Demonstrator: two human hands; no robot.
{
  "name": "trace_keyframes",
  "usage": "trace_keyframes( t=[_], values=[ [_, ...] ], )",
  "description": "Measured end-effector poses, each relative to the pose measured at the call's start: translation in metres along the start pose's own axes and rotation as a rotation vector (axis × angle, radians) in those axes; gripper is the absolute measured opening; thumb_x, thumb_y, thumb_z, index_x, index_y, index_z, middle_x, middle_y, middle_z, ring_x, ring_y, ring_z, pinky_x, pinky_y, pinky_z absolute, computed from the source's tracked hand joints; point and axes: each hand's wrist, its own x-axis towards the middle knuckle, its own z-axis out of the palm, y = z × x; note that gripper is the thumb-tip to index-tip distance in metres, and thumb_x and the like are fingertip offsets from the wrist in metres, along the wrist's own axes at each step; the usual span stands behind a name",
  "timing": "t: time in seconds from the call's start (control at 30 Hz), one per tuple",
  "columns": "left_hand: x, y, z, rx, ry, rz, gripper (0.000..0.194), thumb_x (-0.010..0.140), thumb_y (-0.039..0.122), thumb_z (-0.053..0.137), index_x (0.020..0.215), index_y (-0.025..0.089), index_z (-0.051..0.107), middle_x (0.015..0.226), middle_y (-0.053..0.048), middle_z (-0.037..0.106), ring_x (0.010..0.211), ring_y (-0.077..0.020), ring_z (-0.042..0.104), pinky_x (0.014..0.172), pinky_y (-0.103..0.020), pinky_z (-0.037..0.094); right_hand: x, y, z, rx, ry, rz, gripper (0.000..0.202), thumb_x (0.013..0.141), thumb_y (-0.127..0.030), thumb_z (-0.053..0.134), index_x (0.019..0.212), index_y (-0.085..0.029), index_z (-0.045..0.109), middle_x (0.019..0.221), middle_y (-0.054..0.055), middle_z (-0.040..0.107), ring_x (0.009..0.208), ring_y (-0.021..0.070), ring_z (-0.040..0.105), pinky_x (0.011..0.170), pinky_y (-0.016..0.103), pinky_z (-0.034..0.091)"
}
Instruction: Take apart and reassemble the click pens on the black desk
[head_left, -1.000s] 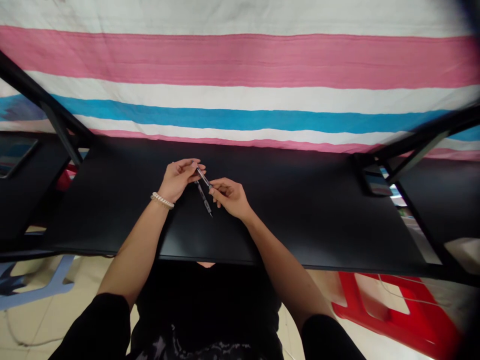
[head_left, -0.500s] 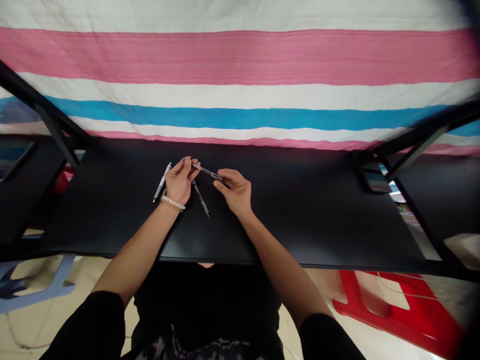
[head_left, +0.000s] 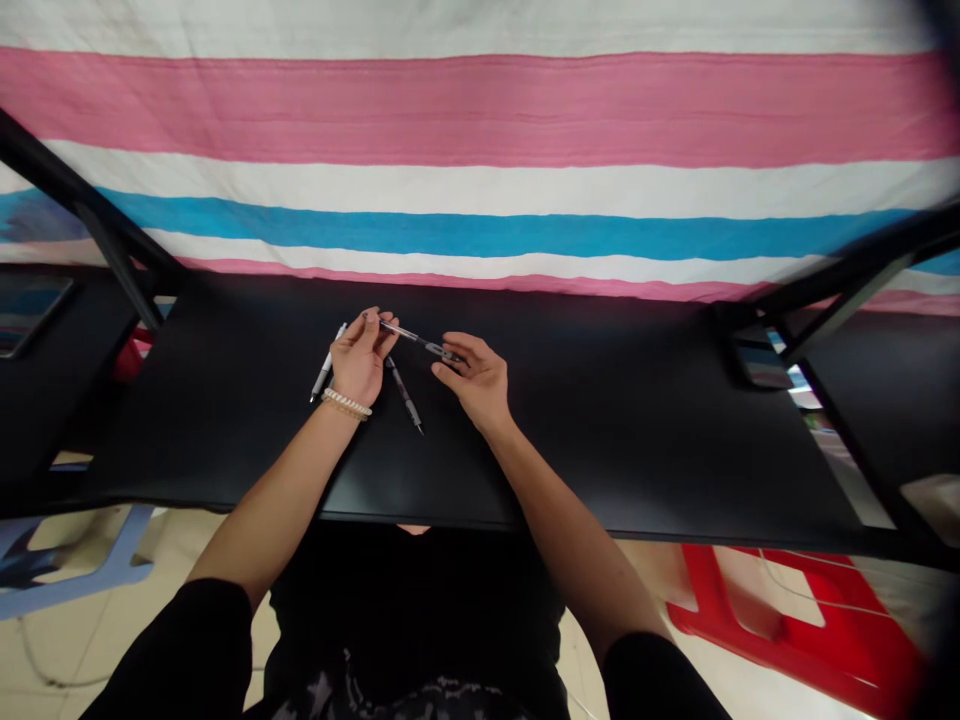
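A slim pen (head_left: 417,338) with a clear barrel and a dark grey clip end is held slanting above the black table (head_left: 600,420). My left hand (head_left: 361,362), with a beaded bracelet at the wrist, pinches its left end between thumb and fingers. The thumb and fingers of my right hand (head_left: 476,378) close around the clip end, partly covering it. Beneath my left hand lies a white pen (head_left: 324,372) with a grey grip, partly hidden. A dark grey pen (head_left: 406,397) rests on the table between my hands, its tip toward me.
Behind the table hangs a striped cloth (head_left: 480,190). Black metal braces (head_left: 120,262) rise at both table ends. A dark flat device (head_left: 30,310) lies at far left. A red plastic stool (head_left: 795,630) stands below right, and a blue one (head_left: 112,570) below left.
My right hand has shifted slightly right, and more of the held pen shows between my hands. The view has moved a little; the pens on the table lie as before.
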Motion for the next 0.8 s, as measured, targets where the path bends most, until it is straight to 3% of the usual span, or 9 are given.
trace_keyframes(
  t=[0.07, 0.13, 0.2, 0.33, 0.47, 0.6, 0.7, 0.8],
  values=[
    [0.001, 0.000, -0.001, 0.003, 0.003, 0.008, 0.012, 0.081, 0.026, 0.079, 0.088, 0.019, 0.073, 0.091, -0.005, 0.074, 0.089, -0.0163, 0.071, 0.088, -0.031, 0.057, 0.000, -0.001, 0.001, 0.016, 0.002, 0.077, 0.041, 0.079, -0.051, 0.073, 0.107, -0.021, 0.068, 0.095, 0.007, 0.072, 0.081, 0.0166, 0.070, 0.074, 0.034, 0.062],
    [0.002, 0.000, -0.002, -0.005, -0.004, 0.017, 0.014, 0.080, 0.027, 0.080, 0.089, 0.019, 0.073, 0.092, -0.005, 0.074, 0.089, -0.0164, 0.071, 0.089, -0.032, 0.057, 0.000, -0.001, 0.002, 0.035, 0.006, 0.137, 0.039, 0.082, -0.054, 0.070, 0.098, -0.018, 0.069, 0.079, 0.005, 0.071, 0.064, 0.0144, 0.067, 0.062, 0.032, 0.061],
    [0.004, 0.000, -0.004, -0.009, -0.013, 0.023, 0.015, 0.079, 0.028, 0.080, 0.090, 0.019, 0.073, 0.092, -0.006, 0.074, 0.089, -0.0167, 0.071, 0.089, -0.033, 0.057, 0.000, -0.003, 0.003, 0.046, 0.020, 0.129, 0.037, 0.078, -0.053, 0.075, 0.089, -0.018, 0.070, 0.073, 0.004, 0.070, 0.059, 0.0141, 0.065, 0.059, 0.032, 0.060],
    [0.007, 0.002, -0.007, 0.007, 0.007, 0.038, 0.012, 0.082, 0.027, 0.078, 0.089, 0.019, 0.073, 0.094, -0.006, 0.073, 0.091, -0.0169, 0.071, 0.091, -0.034, 0.056, -0.002, -0.007, 0.004, 0.008, 0.085, 0.045, 0.029, 0.073, -0.047, 0.080, 0.085, -0.021, 0.072, 0.080, 0.004, 0.071, 0.073, 0.0178, 0.069, 0.071, 0.037, 0.063],
    [0.005, 0.003, -0.005, 0.004, 0.002, 0.020, 0.010, 0.083, 0.026, 0.077, 0.088, 0.018, 0.073, 0.094, -0.006, 0.073, 0.091, -0.0163, 0.071, 0.093, -0.034, 0.056, -0.005, -0.011, 0.004, -0.046, 0.031, -0.082, 0.020, 0.082, -0.042, 0.073, 0.092, -0.025, 0.075, 0.107, 0.006, 0.070, 0.096, 0.0203, 0.070, 0.089, 0.041, 0.062],
    [-0.002, 0.001, 0.001, -0.007, -0.057, -0.049, 0.012, 0.083, 0.025, 0.077, 0.090, 0.016, 0.072, 0.093, -0.006, 0.073, 0.088, -0.0157, 0.071, 0.092, -0.032, 0.057, -0.010, -0.013, 0.004, -0.228, 0.017, -0.202, 0.015, 0.089, -0.037, 0.066, 0.093, -0.027, 0.077, 0.105, 0.006, 0.072, 0.099, 0.0217, 0.070, 0.093, 0.044, 0.060],
    [-0.004, -0.001, 0.003, -0.010, -0.064, -0.076, 0.010, 0.084, 0.024, 0.075, 0.090, 0.017, 0.072, 0.092, -0.005, 0.074, 0.088, -0.0153, 0.071, 0.092, -0.032, 0.057, -0.011, -0.010, 0.004, -0.237, 0.041, -0.132, 0.024, 0.092, -0.043, 0.062, 0.098, -0.024, 0.075, 0.095, 0.008, 0.074, 0.089, 0.0222, 0.072, 0.087, 0.045, 0.061],
    [-0.003, -0.001, 0.002, -0.001, -0.057, -0.065, 0.010, 0.084, 0.025, 0.075, 0.090, 0.017, 0.072, 0.093, -0.006, 0.073, 0.090, -0.0160, 0.072, 0.094, -0.033, 0.056, -0.010, -0.006, 0.004, -0.136, 0.007, 0.016, 0.044, 0.088, -0.052, 0.064, 0.120, -0.022, 0.064, 0.088, 0.006, 0.072, 0.078, 0.0193, 0.072, 0.075, 0.038, 0.063]
  ],
)
